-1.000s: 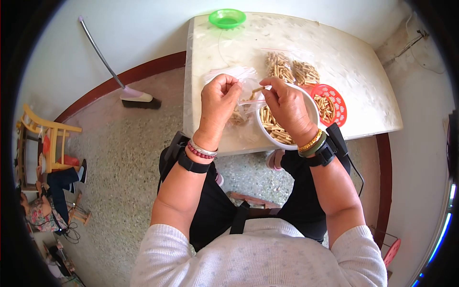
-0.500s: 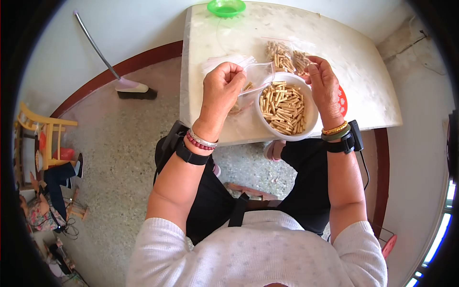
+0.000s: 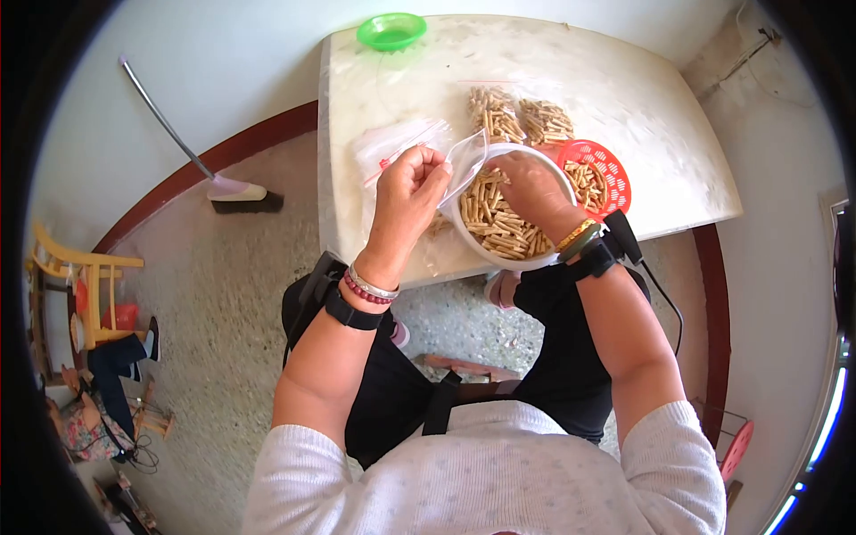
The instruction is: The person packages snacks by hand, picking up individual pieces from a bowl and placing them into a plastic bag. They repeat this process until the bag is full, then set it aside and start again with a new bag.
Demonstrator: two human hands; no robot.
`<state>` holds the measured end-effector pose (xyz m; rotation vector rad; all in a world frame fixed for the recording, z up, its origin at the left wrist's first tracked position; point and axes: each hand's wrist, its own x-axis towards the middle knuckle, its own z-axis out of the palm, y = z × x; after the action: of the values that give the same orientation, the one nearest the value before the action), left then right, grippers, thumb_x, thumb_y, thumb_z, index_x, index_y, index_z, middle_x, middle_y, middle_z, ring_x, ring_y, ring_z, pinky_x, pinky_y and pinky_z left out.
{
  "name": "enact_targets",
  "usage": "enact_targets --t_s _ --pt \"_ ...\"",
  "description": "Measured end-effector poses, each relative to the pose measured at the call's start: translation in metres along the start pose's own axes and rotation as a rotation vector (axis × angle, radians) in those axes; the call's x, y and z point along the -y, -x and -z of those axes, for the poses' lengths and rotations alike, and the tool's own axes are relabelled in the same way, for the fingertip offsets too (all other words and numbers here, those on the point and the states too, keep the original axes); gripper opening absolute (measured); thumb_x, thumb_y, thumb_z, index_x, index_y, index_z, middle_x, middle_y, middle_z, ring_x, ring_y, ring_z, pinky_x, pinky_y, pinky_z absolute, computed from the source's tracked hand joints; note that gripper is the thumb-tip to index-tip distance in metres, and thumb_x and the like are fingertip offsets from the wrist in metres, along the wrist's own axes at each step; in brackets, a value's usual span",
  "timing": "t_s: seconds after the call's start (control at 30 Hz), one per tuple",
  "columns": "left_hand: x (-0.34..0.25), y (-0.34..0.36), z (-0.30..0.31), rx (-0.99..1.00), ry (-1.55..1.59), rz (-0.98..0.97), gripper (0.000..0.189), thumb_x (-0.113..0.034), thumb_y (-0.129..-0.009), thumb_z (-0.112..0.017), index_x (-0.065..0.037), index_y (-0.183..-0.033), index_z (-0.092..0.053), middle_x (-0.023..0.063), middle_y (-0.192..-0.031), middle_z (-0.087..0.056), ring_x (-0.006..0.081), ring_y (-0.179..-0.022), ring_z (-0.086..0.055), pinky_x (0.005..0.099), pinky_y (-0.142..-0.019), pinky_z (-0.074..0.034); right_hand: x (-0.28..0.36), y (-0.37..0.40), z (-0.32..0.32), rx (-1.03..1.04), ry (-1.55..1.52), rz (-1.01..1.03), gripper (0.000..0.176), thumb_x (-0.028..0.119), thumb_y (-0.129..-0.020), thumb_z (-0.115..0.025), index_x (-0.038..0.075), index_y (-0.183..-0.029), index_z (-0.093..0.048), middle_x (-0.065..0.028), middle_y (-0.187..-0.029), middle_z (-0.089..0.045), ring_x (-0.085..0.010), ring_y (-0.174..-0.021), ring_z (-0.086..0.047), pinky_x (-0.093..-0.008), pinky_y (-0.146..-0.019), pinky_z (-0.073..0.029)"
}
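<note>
My left hand (image 3: 410,189) is closed, thumb against fingers, on the rim of a clear zip bag (image 3: 467,159) whose mouth gapes toward the bowl. Short tan cut sticks (image 3: 501,230) fill much of a white round bowl (image 3: 513,264) at the table's near edge. Over the bowl's right side, my right hand (image 3: 540,193) reaches in, palm down; its fingers are blurred and partly hidden among the sticks. Just right of it, a red perforated basket (image 3: 613,171) holds more of these sticks. Behind the bowl lie two filled clear bags, one bag (image 3: 496,114) left of the other bag (image 3: 546,121).
Flat plastic bags (image 3: 392,144) lie on the table (image 3: 624,89) left of the bowl. A green dish (image 3: 392,32) sits at the far left corner. On the floor, a broom (image 3: 242,194) leans against the wall. Another person's leg (image 3: 111,374) shows beside a wooden chair (image 3: 94,259).
My right hand has moved left and down from beside the bowl to over the sticks, uncovering the red basket. The left hand still grips the bag. The view has shifted slightly.
</note>
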<state>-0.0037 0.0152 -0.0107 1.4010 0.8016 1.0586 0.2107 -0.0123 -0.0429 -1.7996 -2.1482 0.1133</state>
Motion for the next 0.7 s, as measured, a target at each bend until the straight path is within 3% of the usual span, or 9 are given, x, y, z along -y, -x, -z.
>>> enact_targets --t_s 0.17,0.3,0.47,0.53,0.63,0.7 --pt "-0.004 0.002 -0.003 -0.014 -0.015 0.017 0.008 -0.006 -0.089 -0.059 0.001 -0.088 -0.059 -0.0026 -0.070 -0.057 0.0008 -0.062 -0.049 0.0175 -0.055 -0.040 0.005 0.004 -0.005 0.050 -0.018 -0.061 0.032 0.002 -0.084 -0.049 0.012 -0.111 -0.063 -0.0171 -0.109 -0.059 -0.0343 -0.106 -0.058 -0.0430 -0.090 -0.047" --pt "0.003 -0.001 0.002 0.019 -0.039 0.018 0.009 -0.009 -0.092 -0.059 0.000 -0.095 -0.059 -0.0034 -0.076 -0.057 0.0008 -0.065 -0.048 0.0157 -0.057 -0.039 0.003 0.006 0.000 0.120 -0.003 -0.139 0.032 0.003 -0.078 -0.055 0.008 -0.109 -0.062 -0.0166 -0.107 -0.061 -0.0333 -0.106 -0.056 -0.0429 -0.090 -0.046" --pt "0.002 -0.001 -0.001 0.007 0.009 -0.019 0.009 -0.007 -0.090 -0.060 0.002 -0.091 -0.059 -0.0023 -0.072 -0.058 0.0007 -0.063 -0.049 0.0168 -0.057 -0.040 -0.009 0.011 -0.011 0.011 0.089 -0.091 0.016 0.012 -0.081 -0.059 0.010 -0.096 -0.062 -0.0152 -0.086 -0.064 -0.0336 -0.087 -0.061 -0.0444 -0.076 -0.048" --pt "0.004 -0.001 -0.001 0.019 -0.020 -0.048 0.011 -0.010 -0.092 -0.060 0.001 -0.094 -0.059 -0.0032 -0.072 -0.056 0.0006 -0.063 -0.048 0.0165 -0.056 -0.039 -0.010 0.012 -0.013 -0.054 0.084 -0.060 0.011 0.012 -0.082 -0.058 0.009 -0.091 -0.063 -0.0143 -0.086 -0.063 -0.0329 -0.085 -0.061 -0.0435 -0.075 -0.049" --pt "0.007 0.001 -0.002 -0.007 -0.036 -0.098 0.015 -0.014 -0.094 -0.059 0.001 -0.096 -0.059 -0.0040 -0.071 -0.055 0.0008 -0.061 -0.047 0.0167 -0.054 -0.038 -0.006 0.013 -0.011 0.008 0.040 0.052 0.006 0.013 -0.080 -0.059 0.010 -0.078 -0.063 -0.0114 -0.080 -0.061 -0.0314 -0.080 -0.062 -0.0424 -0.071 -0.049" --pt "0.001 0.006 0.000 -0.020 -0.086 -0.070 0.018 -0.018 -0.095 -0.057 -0.001 -0.098 -0.060 -0.0037 -0.075 -0.054 0.0019 -0.066 -0.048 0.0169 -0.059 -0.039 -0.005 0.018 -0.006 0.047 0.020 0.054 0.007 0.013 -0.081 -0.057 0.010 -0.081 -0.064 -0.0121 -0.082 -0.061 -0.0315 -0.082 -0.062 -0.0419 -0.071 -0.050"
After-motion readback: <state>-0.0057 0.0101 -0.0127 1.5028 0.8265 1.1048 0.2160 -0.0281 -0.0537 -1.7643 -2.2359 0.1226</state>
